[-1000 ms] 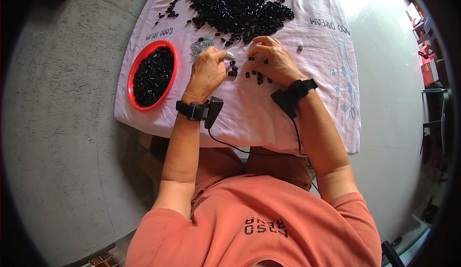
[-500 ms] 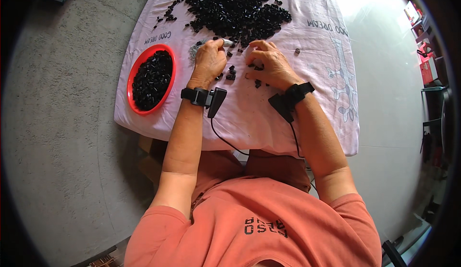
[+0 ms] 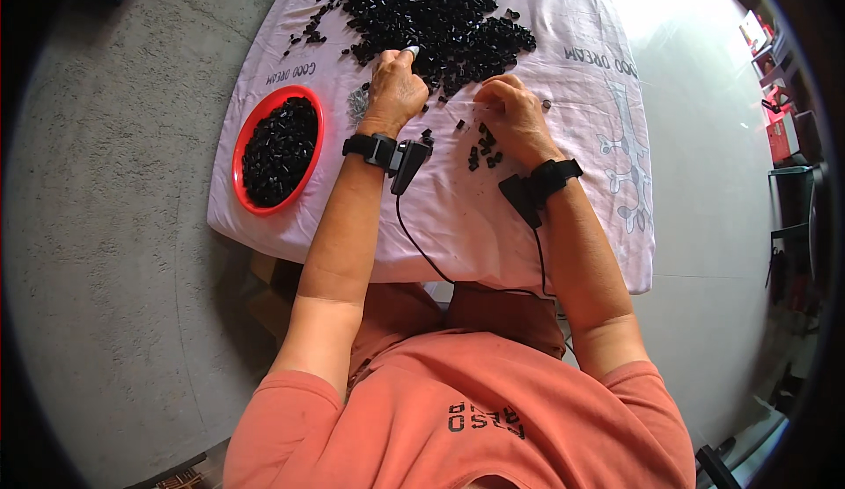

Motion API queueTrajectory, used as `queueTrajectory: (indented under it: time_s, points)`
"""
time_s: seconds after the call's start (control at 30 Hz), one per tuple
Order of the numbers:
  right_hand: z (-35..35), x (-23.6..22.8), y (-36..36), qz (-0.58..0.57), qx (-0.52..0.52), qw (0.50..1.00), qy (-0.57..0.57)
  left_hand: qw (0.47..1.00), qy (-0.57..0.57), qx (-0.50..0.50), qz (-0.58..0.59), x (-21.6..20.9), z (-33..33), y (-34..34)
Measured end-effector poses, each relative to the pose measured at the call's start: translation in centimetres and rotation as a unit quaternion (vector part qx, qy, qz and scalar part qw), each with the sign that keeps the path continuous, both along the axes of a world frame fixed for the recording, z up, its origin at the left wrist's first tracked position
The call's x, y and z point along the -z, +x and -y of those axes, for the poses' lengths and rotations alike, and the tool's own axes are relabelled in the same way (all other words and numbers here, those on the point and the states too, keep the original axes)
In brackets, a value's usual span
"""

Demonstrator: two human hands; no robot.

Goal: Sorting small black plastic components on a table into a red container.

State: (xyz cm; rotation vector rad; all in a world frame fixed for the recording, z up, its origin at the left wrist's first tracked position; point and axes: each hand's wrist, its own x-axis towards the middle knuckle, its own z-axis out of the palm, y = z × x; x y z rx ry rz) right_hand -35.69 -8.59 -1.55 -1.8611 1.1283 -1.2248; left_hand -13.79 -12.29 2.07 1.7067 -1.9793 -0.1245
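Note:
A heap of small shiny black pieces (image 3: 431, 14) lies across the far part of the cloth. My left hand (image 3: 398, 93) is closed at the heap's near edge, with a pale grey tip (image 3: 411, 51) showing at its fingers; I cannot tell whether that is a cover or a held thing. To the right, my right hand (image 3: 515, 119) has its fingers curled together just below the heap, and whatever they hold is hidden. Loose black pieces (image 3: 482, 150) lie beside and under it. Small clear-grey bits (image 3: 357, 102) are scattered left of my left hand.
A red oval basin (image 3: 319, 141) filled with black pieces stands on the left of the pink cloth-covered table (image 3: 422, 242). One small ring-like piece (image 3: 547, 104) lies right of my right hand. A black cable (image 3: 418, 247) links the devices on my wrists.
My left hand has moved up and slightly right to the heap's edge. My right hand has shifted a little right, its fingers now closer together, uncovering more loose pieces beside it.

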Motion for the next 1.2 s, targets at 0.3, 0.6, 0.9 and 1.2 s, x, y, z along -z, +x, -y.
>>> queueTrajectory:
  time_s: [0.3,0.6,0.9,1.2]
  points:
    - [-0.1,0.0,0.3,0.008,0.054,0.999,0.004,0.997,0.037,-0.066,0.019,0.9,3.2,0.5]
    - [1.0,1.4,-0.1,-0.009,0.135,0.986,-0.093,1.0,0.018,-0.001,-0.01,1.4,4.6,0.3]
    - [1.0,1.3,0.2,-0.005,0.113,0.992,-0.054,0.998,-0.01,0.029,0.054,0.6,5.9,0.1]
    - [0.9,1.1,-0.1,-0.021,0.106,0.992,-0.06,0.996,0.041,0.01,0.082,0.4,5.7,-1.5]
